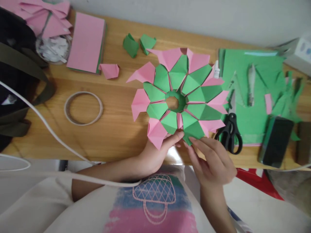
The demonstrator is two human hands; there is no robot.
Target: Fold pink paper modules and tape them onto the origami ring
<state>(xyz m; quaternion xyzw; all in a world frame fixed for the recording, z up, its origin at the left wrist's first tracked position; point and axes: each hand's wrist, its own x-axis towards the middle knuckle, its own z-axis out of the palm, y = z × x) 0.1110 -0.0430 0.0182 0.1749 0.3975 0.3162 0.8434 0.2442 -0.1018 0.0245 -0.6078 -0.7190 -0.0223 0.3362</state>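
A round paper flower [162, 79] of green folded petals and pink pointed tips is held over the front part of the table, with a hole at its centre. My left hand [157, 150] grips its lower edge from beneath, thumb on top and the other fingers mostly hidden. My right hand [211, 158] pinches the tip of the lowest green petal [193, 131] between thumb and fingers. Black-handled scissors [229, 129] lie just right of the flower. Beyond it rest two small green folded pieces [130, 46], and a pink folded piece [110, 70] lies to the left.
A tape roll [83, 108] and a stack of pink paper [86, 42] are on the wooden table's left. Green sheets [257, 119] carry a cutter [251, 84] on the right, beside a phone [276, 141]. A white cable [48, 126] crosses my left arm. Paper scraps fill a bowl [53, 48].
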